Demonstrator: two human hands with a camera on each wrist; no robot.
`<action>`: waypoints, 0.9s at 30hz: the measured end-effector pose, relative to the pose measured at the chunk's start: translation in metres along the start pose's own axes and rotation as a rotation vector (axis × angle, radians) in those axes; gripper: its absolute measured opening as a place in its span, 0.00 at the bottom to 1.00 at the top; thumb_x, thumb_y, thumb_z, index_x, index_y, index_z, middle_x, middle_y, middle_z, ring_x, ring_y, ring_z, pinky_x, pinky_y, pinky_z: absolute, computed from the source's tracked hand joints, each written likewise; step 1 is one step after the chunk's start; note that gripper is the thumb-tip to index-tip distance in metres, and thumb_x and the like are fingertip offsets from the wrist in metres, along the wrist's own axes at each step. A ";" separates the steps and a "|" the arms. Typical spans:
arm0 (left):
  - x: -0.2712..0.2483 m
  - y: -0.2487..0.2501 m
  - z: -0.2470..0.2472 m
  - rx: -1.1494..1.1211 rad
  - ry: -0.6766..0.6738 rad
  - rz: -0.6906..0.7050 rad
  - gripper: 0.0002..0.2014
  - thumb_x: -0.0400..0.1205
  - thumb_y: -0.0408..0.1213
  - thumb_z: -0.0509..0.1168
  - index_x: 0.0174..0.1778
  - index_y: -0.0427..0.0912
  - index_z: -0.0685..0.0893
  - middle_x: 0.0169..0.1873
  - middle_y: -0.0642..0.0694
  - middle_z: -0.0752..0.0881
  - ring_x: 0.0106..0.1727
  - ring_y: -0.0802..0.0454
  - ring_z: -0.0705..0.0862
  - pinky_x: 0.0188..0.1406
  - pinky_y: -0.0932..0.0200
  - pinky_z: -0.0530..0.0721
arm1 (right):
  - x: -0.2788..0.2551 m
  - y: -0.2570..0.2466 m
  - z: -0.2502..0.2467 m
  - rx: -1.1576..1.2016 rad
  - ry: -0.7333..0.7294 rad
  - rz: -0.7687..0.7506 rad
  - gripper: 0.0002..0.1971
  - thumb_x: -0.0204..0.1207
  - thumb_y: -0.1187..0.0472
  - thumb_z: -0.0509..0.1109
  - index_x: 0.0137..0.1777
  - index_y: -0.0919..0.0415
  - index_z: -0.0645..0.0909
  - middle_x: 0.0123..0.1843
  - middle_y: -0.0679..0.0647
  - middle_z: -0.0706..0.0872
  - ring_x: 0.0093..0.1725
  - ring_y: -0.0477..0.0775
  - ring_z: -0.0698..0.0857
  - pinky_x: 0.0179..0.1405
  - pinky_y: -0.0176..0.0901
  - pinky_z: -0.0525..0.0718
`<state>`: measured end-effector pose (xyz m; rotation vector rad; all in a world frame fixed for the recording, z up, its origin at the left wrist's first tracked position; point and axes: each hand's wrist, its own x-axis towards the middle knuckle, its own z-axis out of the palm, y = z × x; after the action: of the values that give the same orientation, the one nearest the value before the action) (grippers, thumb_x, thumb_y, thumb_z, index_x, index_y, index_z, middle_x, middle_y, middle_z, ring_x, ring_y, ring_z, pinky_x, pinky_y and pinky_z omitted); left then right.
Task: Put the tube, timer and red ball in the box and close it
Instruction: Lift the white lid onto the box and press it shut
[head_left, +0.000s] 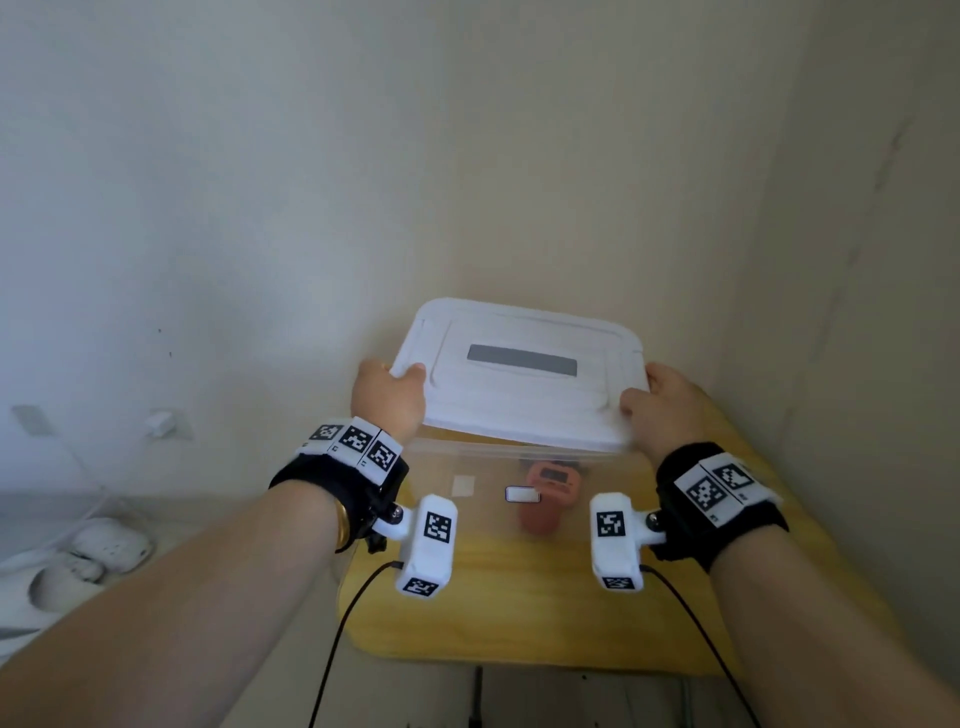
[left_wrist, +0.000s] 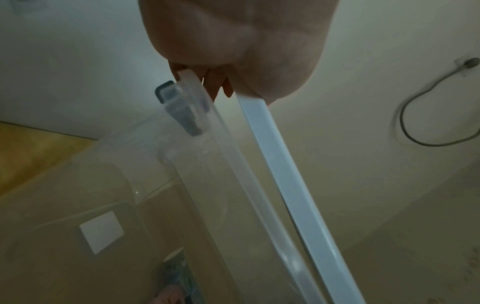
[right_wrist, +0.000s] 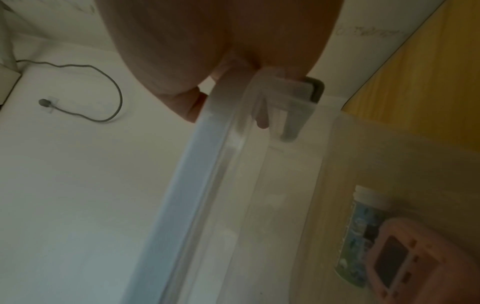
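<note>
My left hand (head_left: 388, 397) and right hand (head_left: 666, 402) pinch the white lid (head_left: 519, 371) by its side edges, fingers curled under, just above the clear box (head_left: 462, 467). It looks light, stiff, slightly slippery. Timer (head_left: 551, 493) and tube (right_wrist: 361, 234) lie inside.

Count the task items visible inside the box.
2: the timer stands right of centre in the box; the tube lies behind it. The red ball may be hidden.

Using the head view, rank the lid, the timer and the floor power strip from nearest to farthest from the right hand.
1. Lid: held at its right end by the right hand.
2. Timer: inside the box, below and left of that hand.
3. Power strip: on the floor, far left.
</note>
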<state>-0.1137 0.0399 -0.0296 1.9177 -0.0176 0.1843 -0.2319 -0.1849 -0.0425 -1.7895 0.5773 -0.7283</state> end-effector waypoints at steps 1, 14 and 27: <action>0.001 -0.004 -0.001 0.009 -0.014 -0.008 0.23 0.83 0.43 0.63 0.69 0.29 0.72 0.62 0.35 0.81 0.50 0.42 0.78 0.44 0.54 0.73 | 0.000 0.001 0.002 -0.017 -0.007 -0.012 0.14 0.73 0.71 0.62 0.57 0.65 0.81 0.50 0.56 0.87 0.45 0.55 0.84 0.31 0.37 0.76; -0.002 -0.025 0.001 0.114 -0.085 0.100 0.05 0.84 0.33 0.57 0.53 0.37 0.74 0.39 0.46 0.78 0.44 0.44 0.77 0.30 0.59 0.70 | 0.002 0.014 0.005 -0.156 -0.034 -0.026 0.09 0.76 0.67 0.60 0.47 0.60 0.82 0.36 0.50 0.81 0.33 0.49 0.77 0.27 0.39 0.70; -0.008 -0.026 -0.006 0.142 -0.104 0.172 0.22 0.79 0.26 0.59 0.27 0.53 0.59 0.28 0.53 0.64 0.42 0.48 0.68 0.28 0.61 0.60 | 0.002 0.021 -0.003 -0.206 -0.032 0.010 0.07 0.73 0.67 0.61 0.36 0.68 0.78 0.32 0.58 0.74 0.32 0.56 0.71 0.31 0.44 0.69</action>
<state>-0.1195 0.0542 -0.0531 2.0663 -0.2453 0.2053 -0.2336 -0.1942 -0.0610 -1.9829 0.6591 -0.6506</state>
